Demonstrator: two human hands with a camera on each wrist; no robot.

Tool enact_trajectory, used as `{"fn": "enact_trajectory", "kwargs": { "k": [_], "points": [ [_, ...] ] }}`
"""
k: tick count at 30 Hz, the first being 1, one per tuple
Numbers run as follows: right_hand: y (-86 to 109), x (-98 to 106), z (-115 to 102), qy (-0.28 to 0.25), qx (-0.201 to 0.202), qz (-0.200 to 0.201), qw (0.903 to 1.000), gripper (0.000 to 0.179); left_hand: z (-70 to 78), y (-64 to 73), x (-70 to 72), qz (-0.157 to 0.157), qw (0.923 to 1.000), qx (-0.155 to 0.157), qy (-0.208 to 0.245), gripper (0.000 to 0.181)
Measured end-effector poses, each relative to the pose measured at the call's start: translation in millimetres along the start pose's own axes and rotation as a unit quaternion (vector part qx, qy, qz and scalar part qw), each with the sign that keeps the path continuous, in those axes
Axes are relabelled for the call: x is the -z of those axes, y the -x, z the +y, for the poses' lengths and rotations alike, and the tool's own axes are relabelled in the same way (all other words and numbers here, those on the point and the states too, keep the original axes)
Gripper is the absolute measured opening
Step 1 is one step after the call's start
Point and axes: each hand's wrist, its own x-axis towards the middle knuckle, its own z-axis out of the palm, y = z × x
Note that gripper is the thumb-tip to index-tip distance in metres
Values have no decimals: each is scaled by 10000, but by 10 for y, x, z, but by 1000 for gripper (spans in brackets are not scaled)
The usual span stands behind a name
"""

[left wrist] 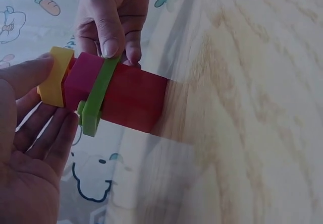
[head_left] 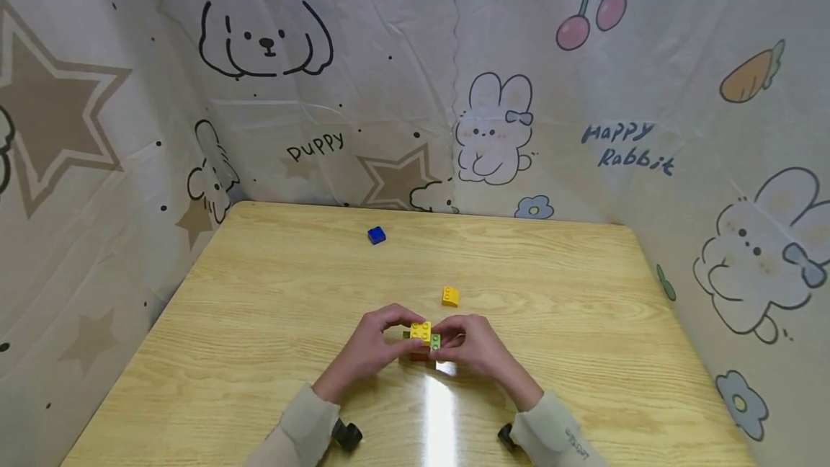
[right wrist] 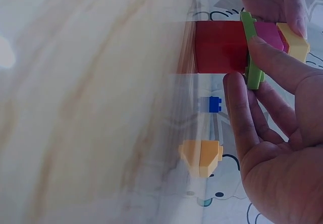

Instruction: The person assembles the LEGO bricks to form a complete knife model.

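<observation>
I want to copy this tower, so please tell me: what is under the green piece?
Under the green piece there is a red block, and the green ends stick out past it. Its top face is covered, so any studs there cannot be seen.

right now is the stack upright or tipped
Upright: the stack has its red block lowest and the yellow block uppermost, studs facing up.
</observation>
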Motion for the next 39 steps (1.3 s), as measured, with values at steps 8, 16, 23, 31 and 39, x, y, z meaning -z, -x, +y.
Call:
{"fn": "enact_trajectory", "kwargs": {
  "k": [8,16,23,31,39],
  "points": [
    [-7,-18,10,-42,-35,21,10000,34,44,3,43,-41,9983,-286,-500,27],
    [-4,-29,3,-46,-36,52,10000,34,57,0,65,-135,9978,-464,-445,28],
    [-2,-26,-2,-44,-16,73,10000,35,48,-3,44,-161,9984,-451,-294,28],
    [-13,-23,0,-11,10,74,10000,35,-1,14,10,-108,9989,-462,21,30],
    [-17,-26,19,-42,-40,62,10000,35,-17,21,-44,-47,9995,-129,288,30]
  ]
}}
